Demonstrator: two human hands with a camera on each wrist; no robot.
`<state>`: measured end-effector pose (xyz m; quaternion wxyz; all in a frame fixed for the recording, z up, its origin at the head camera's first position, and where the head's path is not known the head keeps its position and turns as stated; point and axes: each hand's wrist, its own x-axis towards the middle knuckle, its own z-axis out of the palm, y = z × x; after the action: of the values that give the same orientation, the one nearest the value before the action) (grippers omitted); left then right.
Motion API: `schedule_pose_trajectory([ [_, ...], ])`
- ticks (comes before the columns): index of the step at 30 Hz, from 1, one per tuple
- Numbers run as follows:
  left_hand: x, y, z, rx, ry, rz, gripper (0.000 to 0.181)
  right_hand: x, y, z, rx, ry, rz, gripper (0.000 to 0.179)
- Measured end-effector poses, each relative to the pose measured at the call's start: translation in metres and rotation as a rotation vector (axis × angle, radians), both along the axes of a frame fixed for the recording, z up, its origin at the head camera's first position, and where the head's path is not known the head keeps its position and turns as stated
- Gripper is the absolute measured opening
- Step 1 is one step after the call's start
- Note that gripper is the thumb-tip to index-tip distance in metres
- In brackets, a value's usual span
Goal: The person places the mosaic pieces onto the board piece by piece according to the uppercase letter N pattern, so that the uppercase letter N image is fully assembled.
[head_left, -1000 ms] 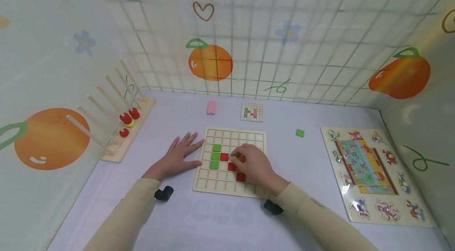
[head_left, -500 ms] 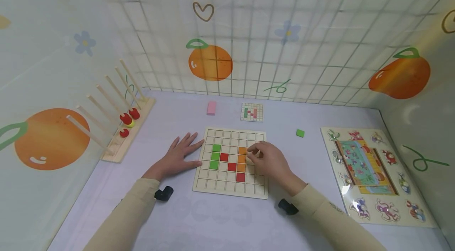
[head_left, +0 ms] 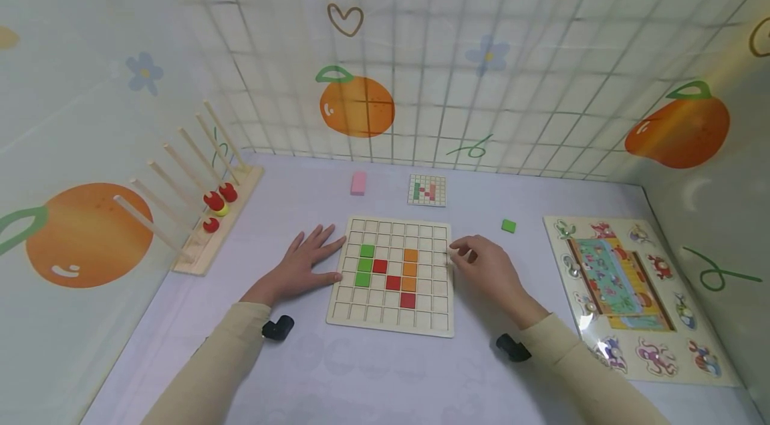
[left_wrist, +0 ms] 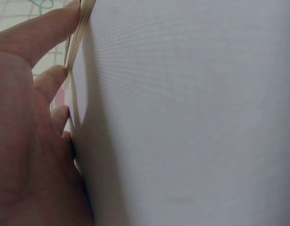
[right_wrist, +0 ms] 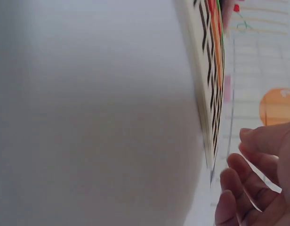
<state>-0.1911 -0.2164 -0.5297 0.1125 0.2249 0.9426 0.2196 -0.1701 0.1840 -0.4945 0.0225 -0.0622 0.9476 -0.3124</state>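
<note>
A square wooden grid board (head_left: 367,313) lies flat on the table in the head view. It carries three green tiles (head_left: 363,265) in a column, three red tiles (head_left: 394,283) on a diagonal and three orange tiles (head_left: 410,269) in another column. My left hand (head_left: 303,262) lies with fingers spread, its thumb and index fingertip touching the board's left edge. Just off the right edge hovers my right hand (head_left: 490,272), fingers loosely bent, nothing showing between them in the right wrist view. A loose green tile (head_left: 508,226) lies beyond this hand.
Behind the board are a small pattern card (head_left: 427,190) and a pink block (head_left: 358,183). A wooden peg stand (head_left: 198,258) with red and yellow beads is at left. At right lies an animal puzzle board (head_left: 586,365). A printed curtain (head_left: 421,97) closes off the back.
My right hand has moved rightward from over the board to beyond its right edge, uncovering the orange tiles. The left hand has stayed in place.
</note>
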Motion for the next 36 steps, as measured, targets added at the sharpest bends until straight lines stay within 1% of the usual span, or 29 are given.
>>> schedule_pose_trajectory([
  [7, 0.000, 0.001, 0.001, -0.012, 0.003, 0.001, 0.084, -0.009, 0.025, -0.002, 0.009, 0.041, -0.043, 0.023],
  [12, 0.000, 0.001, 0.002, -0.007, 0.000, 0.003, 0.084, -0.016, 0.042, -0.004, -0.001, 0.041, -0.077, 0.025],
  [20, 0.001, 0.001, 0.005, -0.001, -0.013, -0.001, 0.083, -0.025, 0.069, -0.013, -0.028, 0.090, -0.156, 0.032],
  [23, 0.001, 0.001, 0.005, -0.002, -0.015, -0.001, 0.083, -0.029, 0.076, -0.015, -0.029, 0.074, -0.192, 0.036],
  [30, 0.001, 0.002, 0.005, -0.004, -0.018, 0.004, 0.083, -0.039, 0.089, -0.019, -0.009, 0.004, -0.256, 0.043],
  [36, 0.001, 0.002, 0.005, -0.013, -0.008, 0.000, 0.083, -0.044, 0.092, -0.020, 0.009, -0.001, -0.255, 0.045],
])
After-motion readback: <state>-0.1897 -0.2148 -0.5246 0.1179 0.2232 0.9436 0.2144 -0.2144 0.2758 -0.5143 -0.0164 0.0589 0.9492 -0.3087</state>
